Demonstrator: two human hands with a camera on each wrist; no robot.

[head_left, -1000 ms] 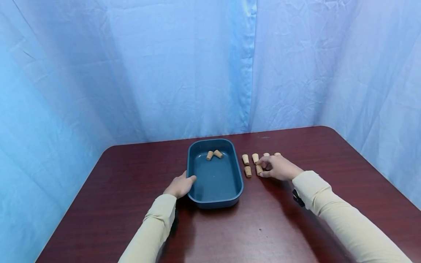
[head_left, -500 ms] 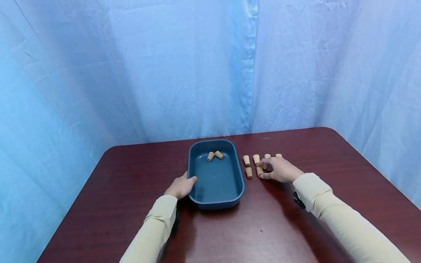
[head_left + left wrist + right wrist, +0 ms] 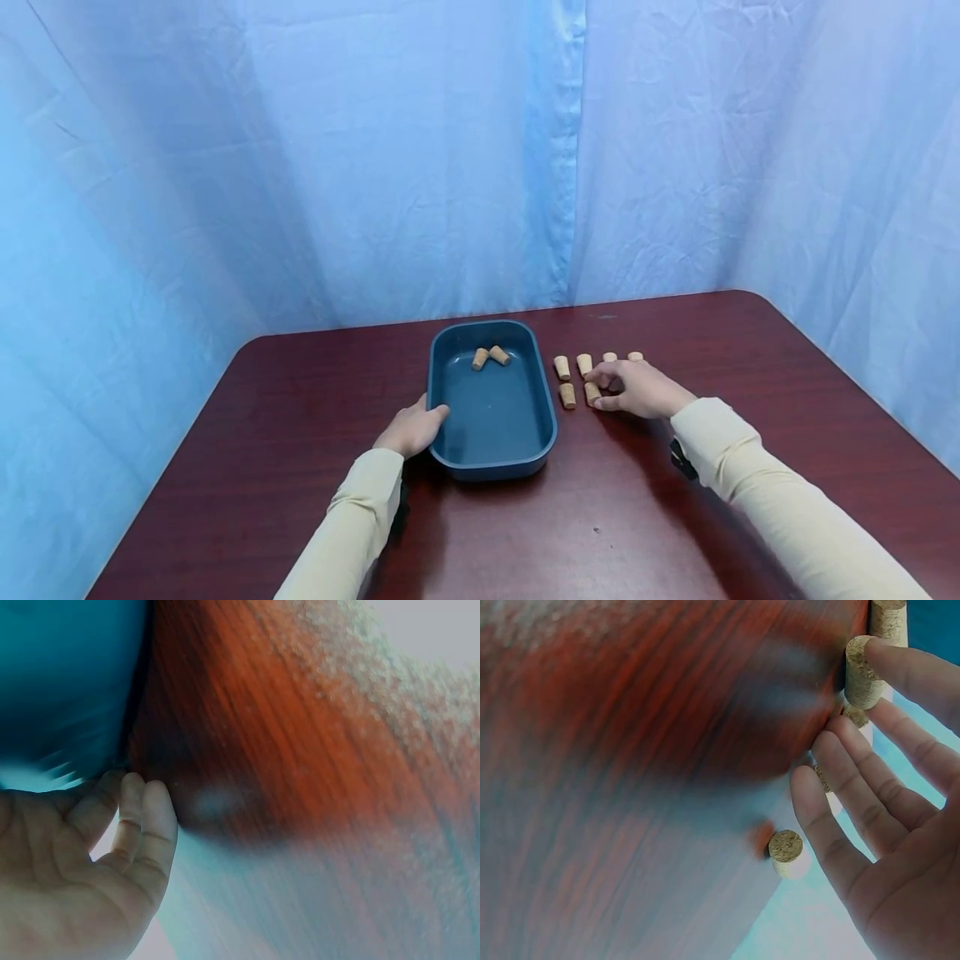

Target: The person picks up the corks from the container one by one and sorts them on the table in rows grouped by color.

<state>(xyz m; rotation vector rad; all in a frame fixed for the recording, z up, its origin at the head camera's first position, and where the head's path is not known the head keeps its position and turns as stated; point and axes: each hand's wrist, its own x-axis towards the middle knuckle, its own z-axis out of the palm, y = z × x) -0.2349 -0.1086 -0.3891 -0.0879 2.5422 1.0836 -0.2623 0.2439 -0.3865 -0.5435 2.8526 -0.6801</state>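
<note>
My left hand (image 3: 411, 427) grips the left wall of a dark blue rectangular tray (image 3: 491, 468), thumb over the rim and fingers outside. In the left wrist view its fingertips meet the tray's side (image 3: 71, 682). To the tray's right, my right hand (image 3: 637, 388) pinches a tapered cork stopper (image 3: 592, 394) between thumb and index finger; that cork (image 3: 864, 679) stands at the thumb tip in the right wrist view. The other fingers are spread loosely. Left of the held cork is another cork (image 3: 567, 396). Two more corks (image 3: 480, 358) lie inside the tray's far end.
Behind the right hand runs a row of corks (image 3: 562, 367), the right ones (image 3: 635, 356) partly hidden by the hand. Everything rests on a dark red wooden table (image 3: 300, 417). Light blue curtains (image 3: 420, 167) hang behind and at both sides.
</note>
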